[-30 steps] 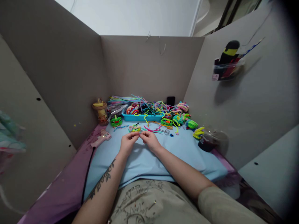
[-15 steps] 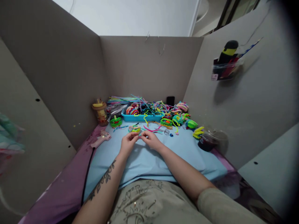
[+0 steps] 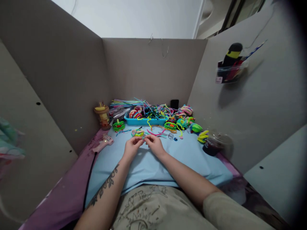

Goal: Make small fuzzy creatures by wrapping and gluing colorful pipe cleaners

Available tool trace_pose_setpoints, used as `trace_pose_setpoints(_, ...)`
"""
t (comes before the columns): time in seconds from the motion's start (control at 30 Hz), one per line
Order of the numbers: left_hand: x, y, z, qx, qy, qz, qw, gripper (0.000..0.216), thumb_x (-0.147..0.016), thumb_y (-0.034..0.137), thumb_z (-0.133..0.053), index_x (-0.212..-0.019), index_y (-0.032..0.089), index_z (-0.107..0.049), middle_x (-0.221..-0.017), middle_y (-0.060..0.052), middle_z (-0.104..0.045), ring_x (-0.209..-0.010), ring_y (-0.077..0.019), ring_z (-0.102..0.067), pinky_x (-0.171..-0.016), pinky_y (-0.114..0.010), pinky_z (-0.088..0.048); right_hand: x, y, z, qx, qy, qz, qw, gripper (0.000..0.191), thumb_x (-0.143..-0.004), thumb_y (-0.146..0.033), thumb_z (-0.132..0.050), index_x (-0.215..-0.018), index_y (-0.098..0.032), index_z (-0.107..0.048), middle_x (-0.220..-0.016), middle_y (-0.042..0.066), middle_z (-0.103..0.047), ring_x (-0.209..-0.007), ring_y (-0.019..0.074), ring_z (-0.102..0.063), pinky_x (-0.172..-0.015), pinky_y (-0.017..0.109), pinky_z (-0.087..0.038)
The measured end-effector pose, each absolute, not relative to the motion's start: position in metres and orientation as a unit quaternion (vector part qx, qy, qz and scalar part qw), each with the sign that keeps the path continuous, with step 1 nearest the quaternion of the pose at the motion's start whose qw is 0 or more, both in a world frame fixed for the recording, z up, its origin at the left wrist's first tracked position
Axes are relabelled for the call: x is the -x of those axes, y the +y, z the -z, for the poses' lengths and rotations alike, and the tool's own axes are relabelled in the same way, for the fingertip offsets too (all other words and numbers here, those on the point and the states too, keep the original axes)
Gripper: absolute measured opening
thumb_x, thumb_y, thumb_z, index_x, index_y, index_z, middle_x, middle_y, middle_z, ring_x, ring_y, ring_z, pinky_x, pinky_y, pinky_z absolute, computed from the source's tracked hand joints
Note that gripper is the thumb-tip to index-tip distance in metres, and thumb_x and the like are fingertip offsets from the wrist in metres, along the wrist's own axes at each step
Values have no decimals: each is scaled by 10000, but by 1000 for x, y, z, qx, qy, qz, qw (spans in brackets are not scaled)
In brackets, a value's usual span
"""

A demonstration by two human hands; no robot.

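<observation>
My left hand (image 3: 133,147) and my right hand (image 3: 154,145) meet over the blue cloth (image 3: 165,169), fingertips pinched close together. Between them shows a tiny teal bit, perhaps a piece of pipe cleaner; the fingers hide most of it. Just beyond my left fingers lies a pastel and yellow pipe-cleaner figure (image 3: 137,132). Loose pink pipe cleaners (image 3: 155,134) lie past my right hand, beside a pair of scissors (image 3: 169,136) and a small blue round piece (image 3: 175,139).
At the back stands a blue tray (image 3: 146,122) heaped with pipe cleaners. A green figure (image 3: 118,125) sits left of it, near a tumbler (image 3: 103,116) and a pink glue gun (image 3: 103,144). A dark cup (image 3: 212,147) stands at right, by a yellow bundle (image 3: 203,136).
My fingertips have shifted slightly around the tiny piece, and less pink shows between them. Both hands stay in nearly the same place; the view has moved a little.
</observation>
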State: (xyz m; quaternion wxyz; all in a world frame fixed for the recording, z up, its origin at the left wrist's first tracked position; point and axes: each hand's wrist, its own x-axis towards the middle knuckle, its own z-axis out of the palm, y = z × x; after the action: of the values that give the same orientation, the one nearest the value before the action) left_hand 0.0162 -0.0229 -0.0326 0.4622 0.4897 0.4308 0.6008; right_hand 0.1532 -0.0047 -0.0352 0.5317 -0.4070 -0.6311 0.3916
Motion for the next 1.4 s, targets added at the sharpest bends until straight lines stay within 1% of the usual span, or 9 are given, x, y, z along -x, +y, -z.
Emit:
trace_pose_setpoints(0.33,-18,-25,30,-484,414,-592,494,306,-568,341,-771,-761,134,-655,-663,-24,-668,-627,-141,-606,-648,-269,-474,-148,-12,35,414,-613,-377,557,161,-726,-318,-566,-775,-183,-641,-688,10,-624,-610,140,-563,-500,232,-453)
trace_pose_setpoints(0.5,-17,-23,33,-477,398,-601,503,300,-557,302,-781,-764,138,-639,-670,-14,-663,-637,-134,-604,-657,-260,-473,-148,-15,32,419,-596,-390,563,135,-722,-319,-585,-730,-185,-592,-599,-14,-585,-544,129,-533,-482,229,-423)
trace_pose_setpoints(0.6,-17,-23,34,-476,392,-605,503,283,-561,286,-779,-751,136,-634,-656,-7,-649,-622,-120,-589,-644,-245,-465,-147,-18,31,416,-624,-355,558,138,-758,-306,-548,-729,-183,-605,-611,-12,-584,-551,124,-523,-517,234,-431)
trace_pose_setpoints(0.8,-16,-22,35,-451,399,-616,507,308,-548,308,-783,-756,142,-630,-647,-1,-640,-609,-119,-579,-632,-247,-456,-146,-18,35,407,-654,-300,562,151,-772,-306,-546,-766,-187,-638,-773,26,-644,-689,151,-581,-593,247,-472)
trace_pose_setpoints(0.9,-16,-21,37,-456,395,-614,509,305,-550,308,-781,-756,142,-628,-650,-2,-640,-615,-121,-579,-625,-242,-450,-146,-17,35,408,-653,-311,558,155,-773,-289,-530,-801,-186,-643,-757,25,-648,-684,155,-588,-578,250,-477)
trace_pose_setpoints(1.03,-16,-20,40,-469,395,-615,496,286,-558,292,-776,-745,138,-625,-652,7,-626,-606,-105,-564,-614,-222,-439,-145,-19,32,418,-680,-255,546,156,-770,-240,-506,-775,-185,-653,-791,40,-658,-744,168,-598,-636,263,-483)
trace_pose_setpoints(1.13,-15,-19,41,-460,394,-620,499,296,-553,294,-777,-744,138,-614,-645,15,-615,-601,-100,-558,-618,-220,-441,-144,-20,32,421,-670,-261,553,173,-774,-280,-532,-860,-181,-646,-808,48,-652,-731,166,-599,-614,258,-481)
trace_pose_setpoints(1.23,-15,-17,41,-434,404,-635,495,316,-548,304,-777,-755,137,-604,-649,15,-614,-606,-102,-561,-624,-224,-446,-143,-18,34,426,-639,-302,565,277,-739,-324,-590,-974,-176,-595,-785,34,-632,-693,158,-592,-559,239,-466)
trace_pose_setpoints(1.4,-15,-16,40,-404,407,-660,485,327,-548,310,-777,-761,143,-593,-661,16,-613,-614,-101,-565,-630,-225,-443,-145,-12,36,413,-636,-339,557,189,-707,-336,-622,-786,-166,-604,-721,22,-613,-658,147,-551,-619,260,-449)
